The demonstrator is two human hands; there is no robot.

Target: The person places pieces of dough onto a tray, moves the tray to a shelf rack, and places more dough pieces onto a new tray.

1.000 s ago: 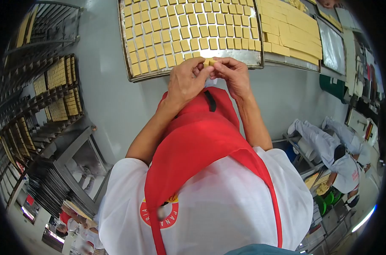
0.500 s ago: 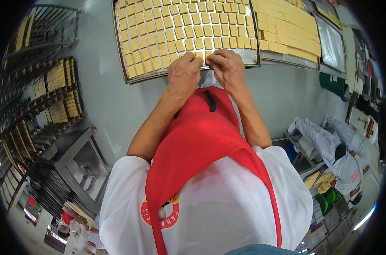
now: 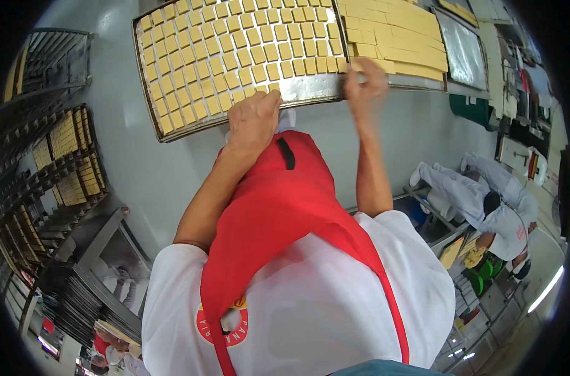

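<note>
Rows of small yellow rectangular dough pieces [image 3: 254, 37] lie on a metal baking tray [image 3: 316, 88] in front of me. My left hand [image 3: 253, 122] is at the tray's near edge, its fingers closed at a single dough piece [image 3: 274, 88] in the unfinished-looking front row; the hand hides part of that row. My right hand [image 3: 365, 84] is above the tray's right edge, by the near side of a cut yellow dough sheet [image 3: 398, 41]. Motion smears its curled fingers, and whether they hold anything is not clear.
A metal sheet [image 3: 462, 47] lies beyond the dough at right. Racks with loaded trays [image 3: 72, 135] stand at left, above a metal frame [image 3: 112, 250]. A green bin [image 3: 472, 113] is under the right side. A co-worker [image 3: 485, 207] is at lower right, and other people are at lower left.
My right hand has left the front row and moved right to the cut dough sheet. My left hand stays by the front row. The view has shifted, so the tray appears further left.
</note>
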